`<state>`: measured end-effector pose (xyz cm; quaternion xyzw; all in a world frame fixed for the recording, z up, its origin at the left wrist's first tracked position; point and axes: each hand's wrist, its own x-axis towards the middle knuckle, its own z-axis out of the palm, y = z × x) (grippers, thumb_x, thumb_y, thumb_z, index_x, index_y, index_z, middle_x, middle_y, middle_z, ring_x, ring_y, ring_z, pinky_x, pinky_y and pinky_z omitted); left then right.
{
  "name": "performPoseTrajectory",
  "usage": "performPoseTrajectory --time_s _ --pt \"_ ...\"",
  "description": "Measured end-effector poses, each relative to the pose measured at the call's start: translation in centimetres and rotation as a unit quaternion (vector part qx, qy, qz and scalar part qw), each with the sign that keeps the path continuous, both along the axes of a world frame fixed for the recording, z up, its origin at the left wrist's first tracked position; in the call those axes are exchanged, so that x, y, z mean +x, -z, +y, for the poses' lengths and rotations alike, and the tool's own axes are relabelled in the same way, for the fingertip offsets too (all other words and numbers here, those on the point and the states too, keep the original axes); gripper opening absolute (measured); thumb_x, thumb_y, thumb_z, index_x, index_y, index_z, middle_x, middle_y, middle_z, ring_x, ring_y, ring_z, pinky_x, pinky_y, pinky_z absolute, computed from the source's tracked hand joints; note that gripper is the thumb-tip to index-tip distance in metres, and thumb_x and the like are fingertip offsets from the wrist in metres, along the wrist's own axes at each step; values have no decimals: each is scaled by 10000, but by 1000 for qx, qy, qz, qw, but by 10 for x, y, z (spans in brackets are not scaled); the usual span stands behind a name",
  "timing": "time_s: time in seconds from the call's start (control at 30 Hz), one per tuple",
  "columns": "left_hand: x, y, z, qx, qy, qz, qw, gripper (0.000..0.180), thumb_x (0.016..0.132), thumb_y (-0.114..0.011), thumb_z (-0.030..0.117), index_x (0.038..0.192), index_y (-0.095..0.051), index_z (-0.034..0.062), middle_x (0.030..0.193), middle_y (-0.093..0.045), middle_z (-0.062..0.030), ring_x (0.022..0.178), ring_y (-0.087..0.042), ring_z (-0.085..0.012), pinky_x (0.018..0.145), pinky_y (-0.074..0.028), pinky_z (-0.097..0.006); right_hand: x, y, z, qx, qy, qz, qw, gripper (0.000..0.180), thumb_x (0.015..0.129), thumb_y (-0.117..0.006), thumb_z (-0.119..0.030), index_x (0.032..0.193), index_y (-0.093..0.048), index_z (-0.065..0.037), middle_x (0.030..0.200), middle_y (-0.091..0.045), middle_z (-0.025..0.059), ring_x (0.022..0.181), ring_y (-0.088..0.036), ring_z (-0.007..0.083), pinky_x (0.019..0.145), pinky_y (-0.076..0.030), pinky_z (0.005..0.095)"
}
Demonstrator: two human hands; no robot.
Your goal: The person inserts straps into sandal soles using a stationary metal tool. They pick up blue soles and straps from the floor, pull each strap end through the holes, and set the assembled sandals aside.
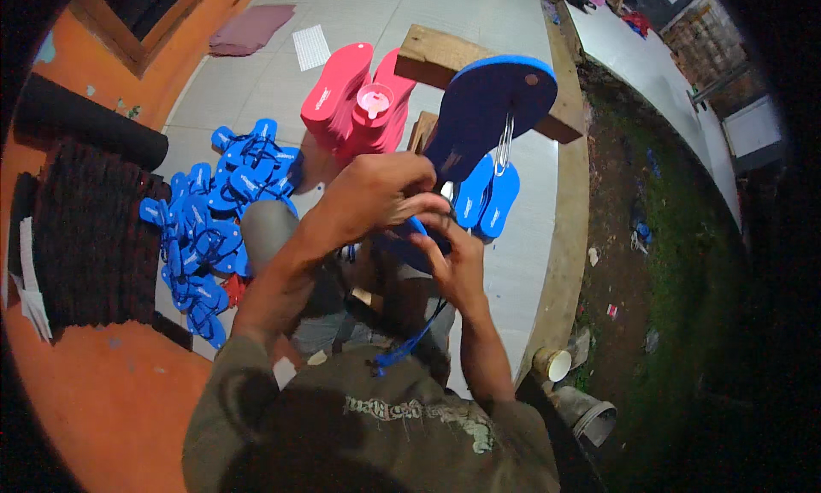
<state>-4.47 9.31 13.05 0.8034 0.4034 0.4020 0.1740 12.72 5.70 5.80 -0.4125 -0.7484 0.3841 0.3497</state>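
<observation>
Floor: smooth, pale grey tiled floor (pixel 479 5) with thin joint lines.
Far left: crumpled mauve fabric piece (pixel 251 31); near it, flat, a white rectangular paper sheet (pixel 310 47) with rows of dark marks.
Middle: stacked pink foot-shaped soles (pixel 336 87) in two columns, side by side.
Left: loose, overlapping heap of blue thong sandals (pixel 197 224), dark-strapped.
Right: two blue foot-shaped soles (pixel 503 204), side by side.
</observation>
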Motion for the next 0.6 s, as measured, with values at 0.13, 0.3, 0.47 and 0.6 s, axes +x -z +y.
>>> performPoseTrajectory --time_s 0.13,0.3,0.47,0.6 --pt "5 22 -3 -105 46 -332 936 486 638 -747 311 971 -539 24 860 -582 -88 785 -583 -187 713 -457 -296 -1 -7 -14 -54 174 285 941 329 787 -586 -151 1052 -485 16 953 -551 140 890 -542 231 791 -424 323" --pt "14 48 -5 -49 167 -307 936 263 740 -633 160 945 -561 11 900 -569 -134 812 -566 -249 699 -459 -327 -2 -17 13 128 121 326 929 164 768 -527 -45 913 -569 20 893 -557 138 849 -543 250 800 -428 348" --pt "19 -8 22 130 270 -161 940 228 682 -601 123 893 -582 41 858 -571 -103 760 -546 -246 643 -460 -337 23 -40 31 244 88 286 922 183 739 -649 -214 837 -639 -59 853 -579 108 842 -557 246 792 -456 417" --pt "25 -15 32 119 244 -164 948 232 647 -621 88 875 -589 56 860 -575 -67 750 -530 -223 615 -455 -331 22 -47 42 244 110 302 915 222 731 -657 -279 835 -643 -83 858 -586 87 857 -566 253 807 -455 433"
